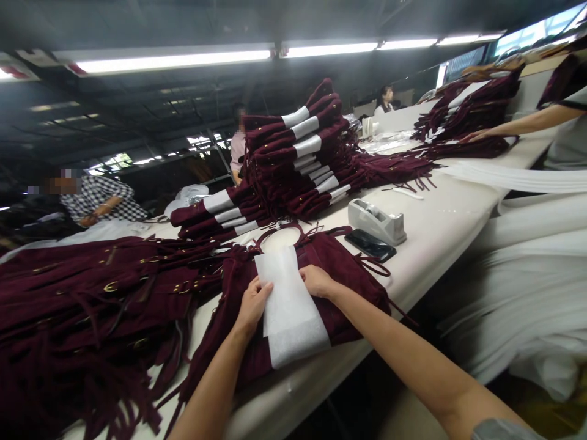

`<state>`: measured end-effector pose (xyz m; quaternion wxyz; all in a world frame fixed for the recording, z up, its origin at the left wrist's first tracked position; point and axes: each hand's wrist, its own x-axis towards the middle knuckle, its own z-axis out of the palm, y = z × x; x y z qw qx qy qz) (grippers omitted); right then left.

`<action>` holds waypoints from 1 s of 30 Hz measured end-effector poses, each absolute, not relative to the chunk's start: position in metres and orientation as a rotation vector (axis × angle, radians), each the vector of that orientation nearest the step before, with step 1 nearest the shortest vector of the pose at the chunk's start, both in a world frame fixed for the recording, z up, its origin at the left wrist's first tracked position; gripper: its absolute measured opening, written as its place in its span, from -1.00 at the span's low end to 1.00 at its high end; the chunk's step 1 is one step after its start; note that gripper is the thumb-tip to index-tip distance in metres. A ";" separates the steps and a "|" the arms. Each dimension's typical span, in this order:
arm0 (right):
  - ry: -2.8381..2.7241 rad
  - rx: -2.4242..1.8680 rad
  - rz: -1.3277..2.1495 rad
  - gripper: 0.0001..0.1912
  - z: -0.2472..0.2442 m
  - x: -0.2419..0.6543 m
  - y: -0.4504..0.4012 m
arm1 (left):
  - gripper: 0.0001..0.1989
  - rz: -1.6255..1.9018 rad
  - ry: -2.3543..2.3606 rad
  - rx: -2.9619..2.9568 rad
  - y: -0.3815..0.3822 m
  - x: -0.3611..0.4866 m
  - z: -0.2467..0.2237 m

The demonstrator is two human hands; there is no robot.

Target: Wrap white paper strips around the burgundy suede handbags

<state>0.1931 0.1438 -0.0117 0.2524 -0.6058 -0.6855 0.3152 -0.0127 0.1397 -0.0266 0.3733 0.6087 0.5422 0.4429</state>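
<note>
White strip across maroon bag, both hands on it

Maroon bag (346, 281) lies flat at the table's (440, 223) near edge, directly in front of the person. White strip (288, 299) runs over the bag's middle, from its far side to its near edge; two layers overlap toward the near end. Left hand (254, 302) is at the strip's left edge, pinching it, thumb on top. Right hand (317, 282) is at the right edge, fingers curled against strip and bag; cannot tell if it grips. Hands are apart, strip between them. Maroon loop (293, 228) curves just beyond the strip's far end.

Beyond the bag, to the right: black phone (369, 245) lying flat, grey tape dispenser (376, 221) just behind it. Tall stack of maroon bags (270, 156) further back, white bands around them, lower pile next to it on the left. Left of the work: heap of maroon bags (92, 305) with gold-coloured buckles and fringe. White sheets (527, 269) hang in layers at right.

Co-worker in checkered shirt (105, 197) at far left. Another person's arm (527, 124) reaches in from the right, hand on more maroon pieces (486, 146).
</note>
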 end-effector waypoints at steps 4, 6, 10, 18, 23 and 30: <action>-1.865 -1.628 0.862 -0.90 -0.011 0.195 0.139 | -0.65 1.023 1.436 1.590 0.156 -0.007 -0.034; -1.862 -1.619 0.862 -0.91 -0.010 0.197 0.135 | -0.70 0.980 1.477 1.625 0.163 -0.005 -0.038; -1.875 -1.591 0.852 -0.91 -0.009 0.199 0.128 | -0.75 0.909 1.555 1.754 0.171 -0.004 -0.044; -1.855 -1.626 0.678 -0.95 -0.011 0.195 0.120 | -0.68 0.926 1.741 2.038 0.161 0.013 -0.040; -1.690 -1.664 0.471 -0.67 -0.008 0.199 0.101 | -0.74 1.011 1.784 2.109 0.152 0.021 -0.039; -1.961 -1.546 0.289 -0.84 0.021 0.191 0.114 | -0.72 1.067 1.742 2.092 0.155 0.016 -0.040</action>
